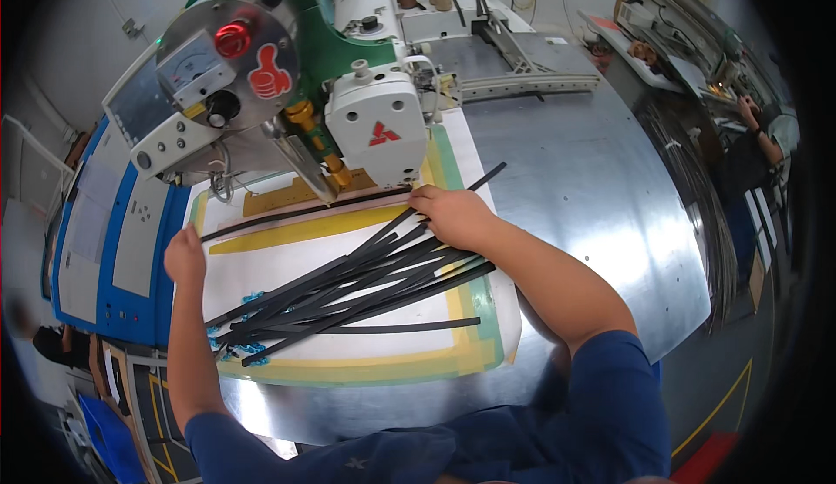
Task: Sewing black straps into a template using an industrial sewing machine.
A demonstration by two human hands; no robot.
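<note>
A long narrow black strip (305, 211) lies across the white work sheet (261, 279), beneath the head of an industrial sewing machine (374, 122). My left hand (185, 256) is closed at the strip's left end. At its right end, the fingertips of my right hand (453, 216) pinch the strip. Just in front of the strip is a yellow band (305, 231). A loose pile of similar black strips (348, 284) is spread nearer to me, some passing under or beside my right hand. Bits of shiny blue material (252, 347) show at the pile's left ends.
A round unit with a red lamp (232, 40) and gold nozzle (335, 172) hangs over the strip. The metal table (592, 188) extends right, with a rail (531, 86) behind. A blue cabinet (109, 231) stands left. Dark strands (697, 196) hang beyond the table; another person (771, 140) is far right.
</note>
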